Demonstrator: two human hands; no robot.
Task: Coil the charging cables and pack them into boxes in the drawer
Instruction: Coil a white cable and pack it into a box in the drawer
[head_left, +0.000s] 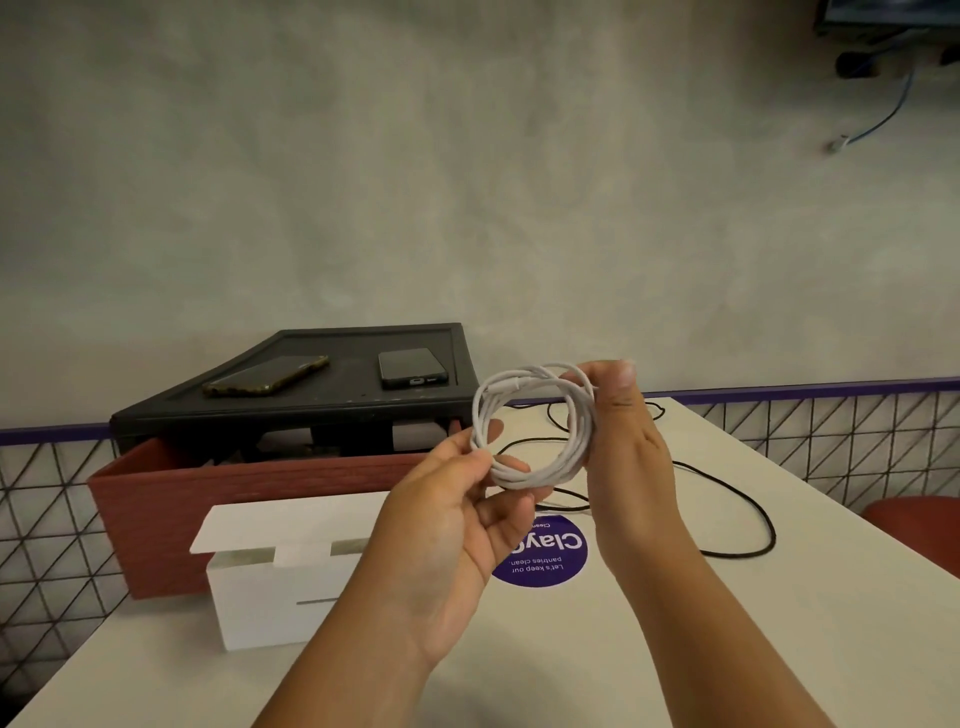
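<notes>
A white charging cable is wound into a round coil and held up in the air above the table. My left hand pinches the coil's lower left side between thumb and fingers. My right hand grips the coil's right side, fingers curled round the strands. Beneath the hands a white box with a slotted lid stands on the table. Behind it a reddish-brown drawer is pulled out of a black cabinet. A loose black cable lies uncoiled on the table to the right.
Two phones, one at the left and one at the right, lie on top of the black cabinet. A purple round sticker is on the white table. A wire-mesh fence borders the table's far edge. A red seat sits at the right.
</notes>
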